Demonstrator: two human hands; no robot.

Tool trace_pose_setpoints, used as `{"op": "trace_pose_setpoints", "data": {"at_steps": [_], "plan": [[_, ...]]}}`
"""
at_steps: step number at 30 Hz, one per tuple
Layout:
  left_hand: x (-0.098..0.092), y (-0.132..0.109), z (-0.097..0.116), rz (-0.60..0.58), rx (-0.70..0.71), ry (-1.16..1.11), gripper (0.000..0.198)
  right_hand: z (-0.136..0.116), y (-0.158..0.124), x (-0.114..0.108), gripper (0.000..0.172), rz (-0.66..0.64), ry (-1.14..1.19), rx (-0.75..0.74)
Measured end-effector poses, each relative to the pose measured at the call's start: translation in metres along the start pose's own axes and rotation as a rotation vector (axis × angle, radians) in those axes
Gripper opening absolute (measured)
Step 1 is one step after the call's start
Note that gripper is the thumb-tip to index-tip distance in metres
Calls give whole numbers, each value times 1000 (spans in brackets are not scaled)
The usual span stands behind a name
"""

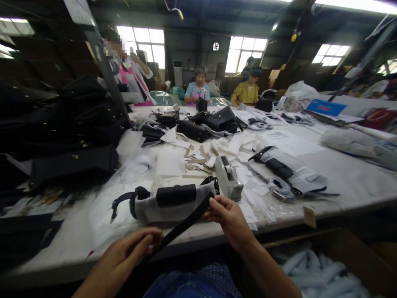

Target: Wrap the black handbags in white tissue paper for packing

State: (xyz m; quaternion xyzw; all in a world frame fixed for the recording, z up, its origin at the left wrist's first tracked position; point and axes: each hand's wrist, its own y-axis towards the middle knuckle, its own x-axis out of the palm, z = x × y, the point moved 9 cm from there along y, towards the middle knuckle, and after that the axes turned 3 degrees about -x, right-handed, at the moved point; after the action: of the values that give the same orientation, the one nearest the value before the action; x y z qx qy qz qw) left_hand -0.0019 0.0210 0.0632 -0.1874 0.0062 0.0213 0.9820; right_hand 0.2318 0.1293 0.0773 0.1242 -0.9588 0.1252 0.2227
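Note:
A black strap [186, 221] runs slantwise between my two hands, in front of a black handbag [176, 194] that lies on the table wrapped in whitish sheet. My right hand [228, 215] pinches the strap's upper end by the bag's right side. Lower down at the left, my left hand [133, 248] has its fingers closed round the other stretch of strap; its fingertips are slightly blurred. A curved black piece with a metal end [121, 203] sticks out from the bag's left end. Just behind my right hand stands a grey tape dispenser [228, 180].
Black bags are piled at the left [74, 161] and at mid-table [217, 120]. Another wrapped bag [288, 171] lies at the right near cardboard strips [197, 159] and white paper. Below the table edge, a carton [344, 248] holds white rolls. Several co-workers are across the table.

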Motion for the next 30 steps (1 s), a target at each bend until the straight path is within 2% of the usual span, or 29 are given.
{"op": "trace_pose_setpoints", "data": {"at_steps": [1, 3, 5, 7, 9, 13, 15, 17, 20, 22, 24, 27, 30], "plan": [[12, 12, 6, -25, 45, 81, 31, -2, 2, 1, 36, 0, 0, -17], [42, 34, 17, -166, 109, 113, 41, -8, 5, -1, 34, 17, 3, -66], [69, 49, 15, -331, 58, 105, 48, -18, 9, -13, 31, 68, 12, -132], [82, 53, 6, -451, -37, 87, 54, -28, 11, -34, 31, 145, 13, -192], [82, 50, -5, -506, -99, 75, 56, -35, 11, -59, 30, 233, 11, -235], [60, 39, -17, -498, -169, 65, 54, -34, 9, -109, 31, 391, 19, -261], [50, 33, -15, -478, -198, 54, 54, -30, 8, -123, 32, 440, 21, -257], [46, 28, -7, -464, -196, 49, 54, -27, 6, -126, 32, 459, 14, -257], [51, 23, 13, -450, -171, 45, 52, -26, -1, -109, 34, 454, -40, -280], [60, 25, 26, -435, -137, 65, 53, -26, -8, -85, 35, 405, -114, -297], [71, 32, 44, -390, -40, 139, 60, -26, -15, -54, 33, 307, -203, -303], [85, 42, 83, -250, 289, 350, 72, -27, -22, -15, 30, 179, -295, -308], [103, 39, 120, -170, 642, 552, 51, -33, -23, 4, 30, 111, -294, -330]]}}
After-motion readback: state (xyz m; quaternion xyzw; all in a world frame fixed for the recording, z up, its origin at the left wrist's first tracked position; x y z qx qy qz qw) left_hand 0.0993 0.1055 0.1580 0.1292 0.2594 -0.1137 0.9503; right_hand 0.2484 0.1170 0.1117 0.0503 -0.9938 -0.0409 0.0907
